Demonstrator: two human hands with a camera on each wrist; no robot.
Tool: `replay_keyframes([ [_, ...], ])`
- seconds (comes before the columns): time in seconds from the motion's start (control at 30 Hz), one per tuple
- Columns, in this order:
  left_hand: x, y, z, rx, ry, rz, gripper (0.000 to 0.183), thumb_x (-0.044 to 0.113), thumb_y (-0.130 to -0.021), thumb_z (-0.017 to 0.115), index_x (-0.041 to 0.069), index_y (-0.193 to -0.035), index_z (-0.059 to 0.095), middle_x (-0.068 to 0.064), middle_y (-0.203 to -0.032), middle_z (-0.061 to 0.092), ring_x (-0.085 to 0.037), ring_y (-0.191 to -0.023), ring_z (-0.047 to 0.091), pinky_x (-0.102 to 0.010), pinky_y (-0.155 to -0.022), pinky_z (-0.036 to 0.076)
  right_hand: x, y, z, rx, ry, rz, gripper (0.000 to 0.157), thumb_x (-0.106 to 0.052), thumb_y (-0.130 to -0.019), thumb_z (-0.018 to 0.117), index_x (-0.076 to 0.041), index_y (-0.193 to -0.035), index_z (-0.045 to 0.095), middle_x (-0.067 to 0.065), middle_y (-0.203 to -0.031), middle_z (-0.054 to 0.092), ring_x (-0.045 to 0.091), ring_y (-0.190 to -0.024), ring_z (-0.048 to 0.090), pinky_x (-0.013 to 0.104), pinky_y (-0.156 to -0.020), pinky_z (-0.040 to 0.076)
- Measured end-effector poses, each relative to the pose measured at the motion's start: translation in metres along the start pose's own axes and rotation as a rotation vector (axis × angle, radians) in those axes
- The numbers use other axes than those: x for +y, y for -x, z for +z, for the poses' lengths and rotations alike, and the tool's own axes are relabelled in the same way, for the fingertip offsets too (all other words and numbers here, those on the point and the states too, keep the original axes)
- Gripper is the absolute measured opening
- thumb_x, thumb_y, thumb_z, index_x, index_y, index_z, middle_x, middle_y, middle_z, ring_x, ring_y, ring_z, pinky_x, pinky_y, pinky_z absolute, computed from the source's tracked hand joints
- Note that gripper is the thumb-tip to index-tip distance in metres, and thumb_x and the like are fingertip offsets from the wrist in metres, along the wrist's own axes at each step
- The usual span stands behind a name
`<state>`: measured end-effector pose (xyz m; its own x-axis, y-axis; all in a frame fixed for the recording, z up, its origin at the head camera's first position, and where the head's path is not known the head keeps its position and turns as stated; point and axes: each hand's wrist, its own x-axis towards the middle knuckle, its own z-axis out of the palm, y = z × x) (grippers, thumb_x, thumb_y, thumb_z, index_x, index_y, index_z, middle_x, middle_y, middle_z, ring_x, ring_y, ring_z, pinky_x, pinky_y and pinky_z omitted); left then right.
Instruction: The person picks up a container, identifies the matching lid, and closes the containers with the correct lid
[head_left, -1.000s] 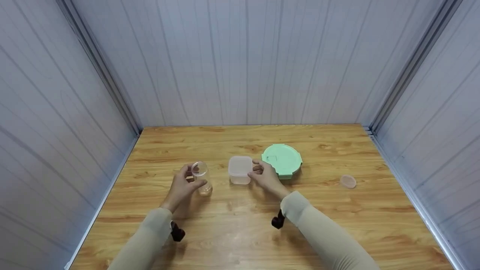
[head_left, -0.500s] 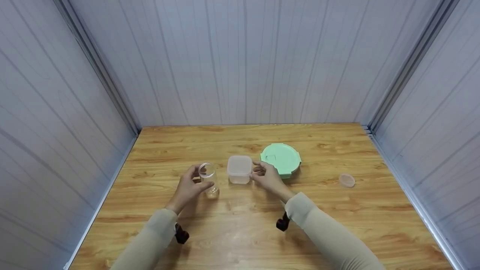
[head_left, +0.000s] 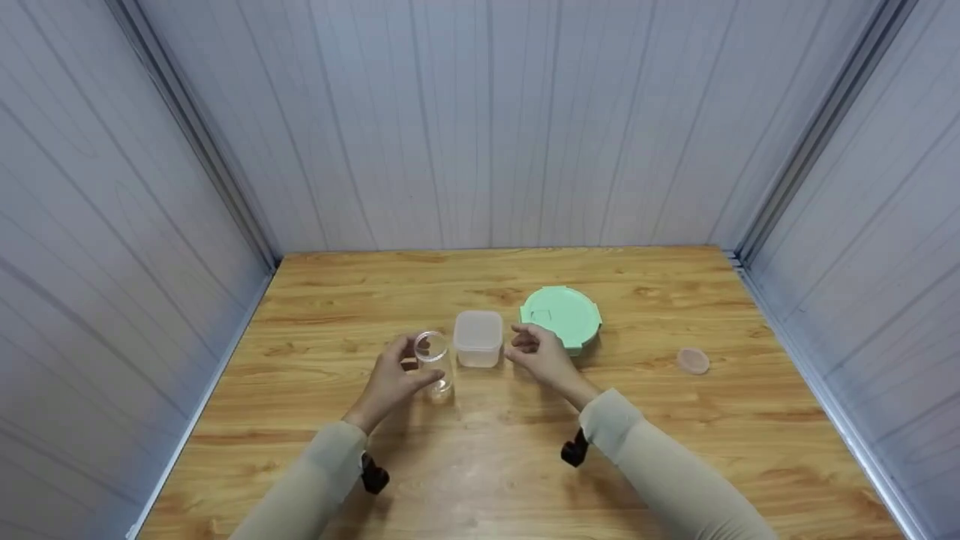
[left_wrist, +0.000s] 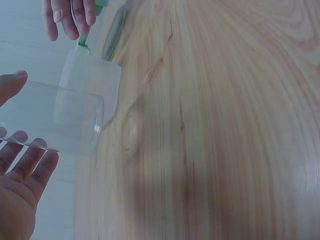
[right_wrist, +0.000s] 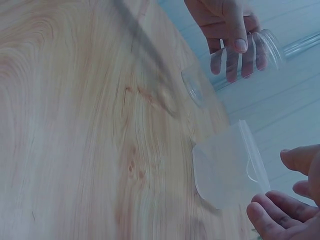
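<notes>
My left hand (head_left: 391, 381) grips a clear, open-topped jar (head_left: 442, 367) round its upper part, thumb on one side and fingers on the other. In the left wrist view, the base of this jar (left_wrist: 75, 117) hangs close over the table. Just right of it, a frosted square container (head_left: 478, 337) with its lid on stands upright on the wood. Beside that container's right side is my right hand (head_left: 550, 362), fingers loosely bent and holding nothing. The right wrist view shows its fingertips (right_wrist: 257, 212) near the lid edge of the square container (right_wrist: 225, 165).
A round box with a mint green lid (head_left: 562, 315) stands behind the right hand. Farther right on the wooden table (head_left: 645, 442) lies a small round translucent lid (head_left: 693, 361). Pale panel walls (head_left: 480, 150) border the back and both sides.
My left hand has carried the jar rightward, closer to the square container. My right hand has let go of the container's side and drawn slightly right.
</notes>
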<state>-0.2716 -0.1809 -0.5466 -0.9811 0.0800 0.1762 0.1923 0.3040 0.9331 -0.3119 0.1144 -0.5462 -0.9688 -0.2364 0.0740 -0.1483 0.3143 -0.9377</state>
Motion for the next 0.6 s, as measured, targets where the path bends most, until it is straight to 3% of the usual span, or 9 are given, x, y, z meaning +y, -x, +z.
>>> replay_keyframes([
  [0.37,0.007,0.003,0.016,-0.073,0.018,0.028,0.060,0.006,-0.084,0.092,-0.002,-0.137,0.064,-0.022,-0.125,0.072,-0.026,-0.113,0.068,-0.056,-0.107,0.058,0.000,0.007,-0.014,0.014,-0.031,-0.009,0.047,0.000,-0.099,0.074,0.013,-0.142,0.060,0.036,-0.131,0.069,0.043,-0.119,0.069,0.035,-0.099,0.060],
  [0.6,0.012,0.004,0.031,-0.095,0.042,0.038,0.058,0.004,-0.083,0.092,-0.002,-0.134,0.066,-0.022,-0.123,0.072,-0.026,-0.112,0.067,-0.056,-0.106,0.058,0.001,0.014,-0.023,0.021,-0.045,-0.010,0.048,0.002,-0.099,0.073,0.015,-0.143,0.058,0.034,-0.124,0.071,0.032,-0.109,0.072,0.017,-0.085,0.057],
])
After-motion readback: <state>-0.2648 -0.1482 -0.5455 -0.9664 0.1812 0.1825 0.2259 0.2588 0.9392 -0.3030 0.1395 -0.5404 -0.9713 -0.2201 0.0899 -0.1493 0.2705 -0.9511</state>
